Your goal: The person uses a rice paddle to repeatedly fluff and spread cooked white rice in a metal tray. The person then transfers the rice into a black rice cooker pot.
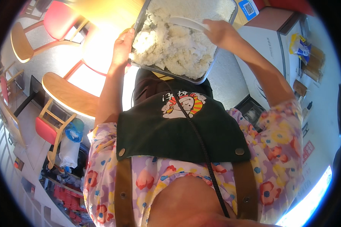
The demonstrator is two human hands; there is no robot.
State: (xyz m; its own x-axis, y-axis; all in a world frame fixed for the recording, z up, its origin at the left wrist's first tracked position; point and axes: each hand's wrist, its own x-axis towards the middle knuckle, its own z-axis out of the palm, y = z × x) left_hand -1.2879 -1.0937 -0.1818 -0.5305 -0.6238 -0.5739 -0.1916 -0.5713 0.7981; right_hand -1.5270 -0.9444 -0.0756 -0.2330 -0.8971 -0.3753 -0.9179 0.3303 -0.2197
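A rectangular metal tray of cooked white rice lies before me at the top of the head view. My left hand grips the tray's left rim, thumb on top. In my right hand is the handle of a white rice paddle, whose blade lies against the rice. Toward me the rice is broken into loose clumps; at the far side its surface is flatter. The tray's near edge juts out over my dark apron.
A wooden table lies beyond the tray. Chairs with red seats and wooden backs stand at the left. To the right is a white cabinet, with a blue card bearing a printed code nearby. A black cord hangs down my front.
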